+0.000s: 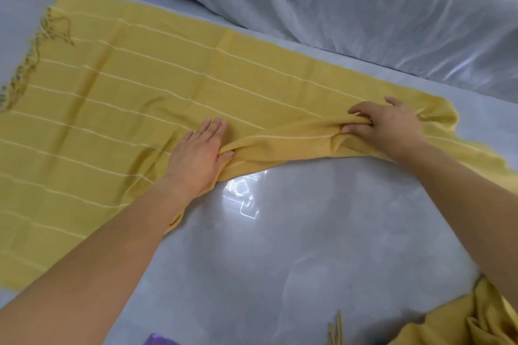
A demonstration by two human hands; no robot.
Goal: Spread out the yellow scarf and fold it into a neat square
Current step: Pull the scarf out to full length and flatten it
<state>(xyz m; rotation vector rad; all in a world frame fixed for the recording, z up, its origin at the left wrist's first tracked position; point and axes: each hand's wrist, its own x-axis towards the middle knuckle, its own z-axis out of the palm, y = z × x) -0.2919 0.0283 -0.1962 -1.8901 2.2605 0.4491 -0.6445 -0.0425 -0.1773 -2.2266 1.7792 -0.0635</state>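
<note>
Spreading, not yet folding; yellow scarf (126, 98) laid lengthwise across the grey tabletop (280, 232), pale stripes running along it, left-end fringe (33, 47) lying loose at the far left, left half fairly smooth; near edge between the two hands gathered into a thick ridge; other end trailing off to the right and showing again as a crumpled heap (462, 322) at the near right corner.

Left hand (197, 157) pressing flat on the cloth, fingers (215, 126) straight and close together, thumb tucked against the ridge; right hand (386, 126) gripping a bunch of that same ridge, fingers (361, 110) curled into the fabric.

Behind, a glossy white sheet (364, 8) rumpled along the far side, at or just beside the scarf's far edge; cannot tell which; a purple scrap (159, 339) at the bottom edge, too cut off to identify.

Next, most likely: anchor with the left, draw the bunched edge toward the body and rightward to open out the ridge; then bring the heap up onto the tabletop and smooth it flat; only then worth taking end to end for a first fold; some risk of dragging the smooth half askew if pulled without that anchoring press.
</note>
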